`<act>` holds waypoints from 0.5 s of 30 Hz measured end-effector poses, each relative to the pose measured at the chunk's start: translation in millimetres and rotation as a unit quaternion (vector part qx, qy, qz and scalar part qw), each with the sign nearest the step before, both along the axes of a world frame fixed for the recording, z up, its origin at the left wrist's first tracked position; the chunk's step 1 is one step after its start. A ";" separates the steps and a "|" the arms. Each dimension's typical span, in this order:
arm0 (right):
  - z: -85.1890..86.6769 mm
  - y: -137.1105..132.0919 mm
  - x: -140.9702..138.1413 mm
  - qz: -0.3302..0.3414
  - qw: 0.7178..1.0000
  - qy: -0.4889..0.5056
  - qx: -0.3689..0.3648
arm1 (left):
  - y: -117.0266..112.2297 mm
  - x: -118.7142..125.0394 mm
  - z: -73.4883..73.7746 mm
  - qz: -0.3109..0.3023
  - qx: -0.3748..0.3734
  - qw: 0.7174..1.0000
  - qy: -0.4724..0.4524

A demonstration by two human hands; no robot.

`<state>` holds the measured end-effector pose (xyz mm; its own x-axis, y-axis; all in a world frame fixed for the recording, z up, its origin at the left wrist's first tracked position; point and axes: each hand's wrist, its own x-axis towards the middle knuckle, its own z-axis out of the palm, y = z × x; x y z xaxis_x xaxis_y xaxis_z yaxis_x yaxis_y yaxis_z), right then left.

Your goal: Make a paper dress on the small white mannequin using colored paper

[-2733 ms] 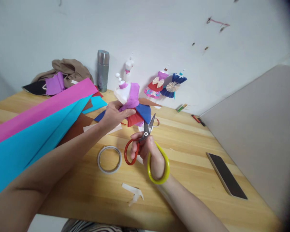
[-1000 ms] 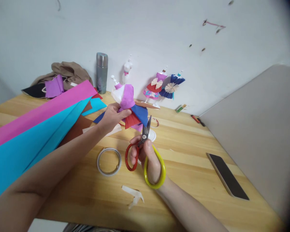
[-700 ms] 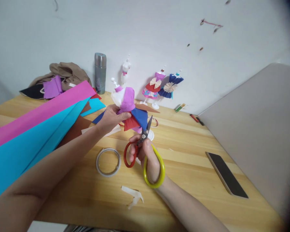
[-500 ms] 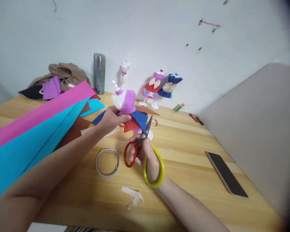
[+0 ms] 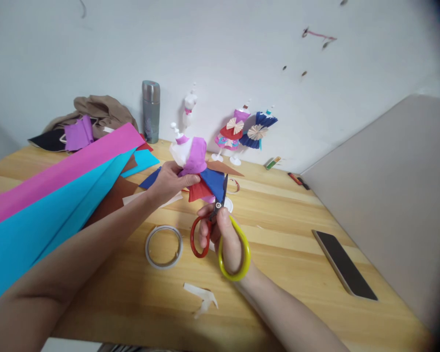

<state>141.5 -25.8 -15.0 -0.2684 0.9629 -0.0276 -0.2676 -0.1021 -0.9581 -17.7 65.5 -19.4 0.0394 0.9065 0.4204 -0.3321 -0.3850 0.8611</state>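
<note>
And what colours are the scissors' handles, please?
One red handle, one yellow handle; best in head view.

Thermos (image 5: 151, 115) upright nr wall (image 5: 220, 54), brn cloth (image 5: 108, 111) to its L, phone (image 5: 343, 265) flat on tbl (image 5: 278, 244) at R.

The scissors (image 5: 218, 206), spread wider earlier, have now nearly closed at the blue paper (image 5: 213, 182).
</note>
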 end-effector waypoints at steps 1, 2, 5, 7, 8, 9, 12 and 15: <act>0.5 0.1 -0.1 -0.001 1.000 -0.005 0.001 | -0.1 0.1 -0.3 -0.006 -0.005 1.000 -0.004; 1.1 0.2 -0.1 -0.003 1.000 -0.008 0.001 | -0.1 0.1 -0.5 -0.012 -0.010 1.000 -0.008; 2.6 0.4 -0.5 -0.006 1.000 -0.012 -0.003 | 0.0 -0.9 -0.7 -0.014 -0.019 1.000 -0.001; 2.5 0.6 -0.7 -0.008 1.000 -0.015 -0.008 | 0.1 -1.6 -0.5 -0.008 -0.021 1.000 0.009; 2.0 0.8 -0.7 -0.009 1.000 -0.017 -0.010 | 0.2 -1.9 -0.5 -0.006 -0.021 1.000 0.012; 1.2 1.0 -0.7 -0.011 1.000 -0.021 -0.010 | 0.3 -1.9 -0.5 -0.006 -0.022 1.000 0.012; -2.8 1.5 -0.3 -0.026 0.999 -0.041 -0.002 | 0.1 -1.1 -0.7 -0.011 -0.025 1.000 0.004; -6.7 1.9 0.1 -0.040 0.998 -0.053 0.003 | -1.2 0.1 -0.1 -0.014 -0.030 0.999 0.000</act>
<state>141.6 -24.0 -21.7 -0.1870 0.9813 -0.0453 -0.1722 -0.0782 -0.9819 -17.7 64.3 -19.4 0.0649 0.9288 0.3650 -0.3423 -0.3228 0.8824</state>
